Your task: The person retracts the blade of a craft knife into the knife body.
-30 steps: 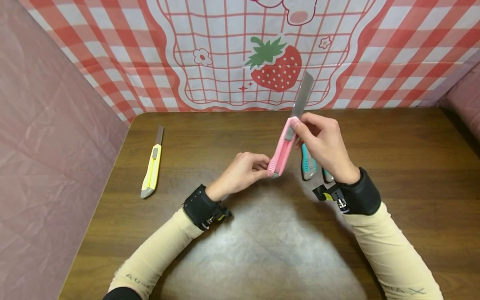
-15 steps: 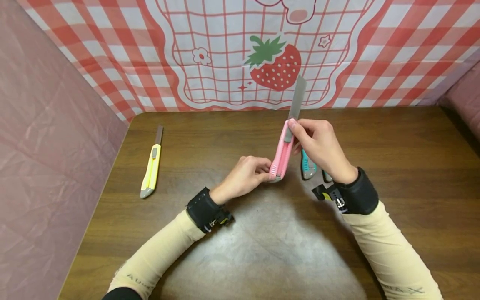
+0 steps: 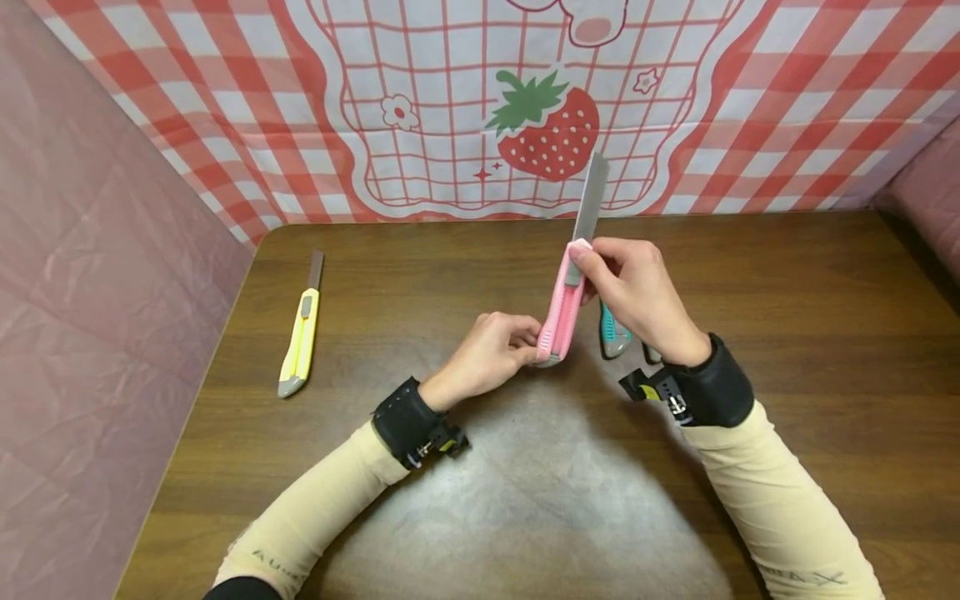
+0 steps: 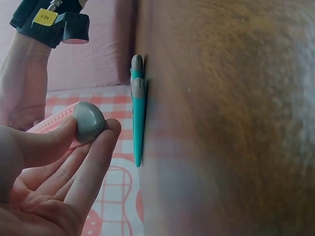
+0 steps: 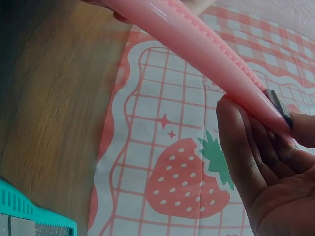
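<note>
A pink utility knife (image 3: 560, 312) is held up above the table, its long grey blade (image 3: 591, 198) out and pointing away at a tilt. My left hand (image 3: 486, 354) pinches its grey end cap (image 4: 89, 122) between thumb and fingers. At the blade end, my right hand (image 3: 639, 287) grips the pink body, the thumb by the grey slider (image 3: 573, 273); the fingers go behind the body, as the right wrist view shows. Beneath the right hand lies a teal utility knife (image 3: 613, 332), partly hidden. Beside it shows the end of a second one (image 3: 651, 354), mostly covered.
A yellow utility knife (image 3: 298, 343) with its blade out lies at the left of the brown wooden table (image 3: 420, 267). A red-checked cloth with a strawberry print (image 3: 551, 133) hangs behind the table's back edge. Pink fabric (image 3: 82, 275) covers the left side.
The pink knife and right hand have come slightly lower and to the left, and the knife stands a little more upright. Both hands keep their hold.
</note>
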Demonstrator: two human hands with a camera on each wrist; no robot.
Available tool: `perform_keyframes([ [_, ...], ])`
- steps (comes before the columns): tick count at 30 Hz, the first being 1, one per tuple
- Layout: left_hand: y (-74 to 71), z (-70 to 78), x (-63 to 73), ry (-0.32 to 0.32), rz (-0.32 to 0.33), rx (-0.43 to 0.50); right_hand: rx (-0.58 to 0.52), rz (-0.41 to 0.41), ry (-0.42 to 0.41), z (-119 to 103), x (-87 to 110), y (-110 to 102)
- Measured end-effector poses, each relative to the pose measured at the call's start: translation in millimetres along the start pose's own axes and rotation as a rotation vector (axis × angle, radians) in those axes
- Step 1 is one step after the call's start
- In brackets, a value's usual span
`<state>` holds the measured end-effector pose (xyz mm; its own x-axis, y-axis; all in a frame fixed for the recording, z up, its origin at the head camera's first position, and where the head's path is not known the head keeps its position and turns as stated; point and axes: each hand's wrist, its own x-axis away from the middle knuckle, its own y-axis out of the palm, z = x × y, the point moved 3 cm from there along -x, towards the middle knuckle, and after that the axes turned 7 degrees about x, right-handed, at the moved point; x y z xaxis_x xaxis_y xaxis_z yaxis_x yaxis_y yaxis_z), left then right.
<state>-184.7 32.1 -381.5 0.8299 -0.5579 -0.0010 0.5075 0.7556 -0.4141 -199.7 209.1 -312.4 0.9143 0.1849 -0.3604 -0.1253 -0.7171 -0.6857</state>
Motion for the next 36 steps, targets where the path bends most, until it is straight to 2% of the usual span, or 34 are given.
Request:
perform_keyframes([
  [18,2.6,-2.4,1.6,0.004,0.006,0.015,0.024,-0.013,-0.023,1.7,0.2,5.8],
  [36,1.1,-1.1,0.1,-0.006,0.013,0.023,0.025,-0.055,0.016,1.3,-1.2,6.0],
])
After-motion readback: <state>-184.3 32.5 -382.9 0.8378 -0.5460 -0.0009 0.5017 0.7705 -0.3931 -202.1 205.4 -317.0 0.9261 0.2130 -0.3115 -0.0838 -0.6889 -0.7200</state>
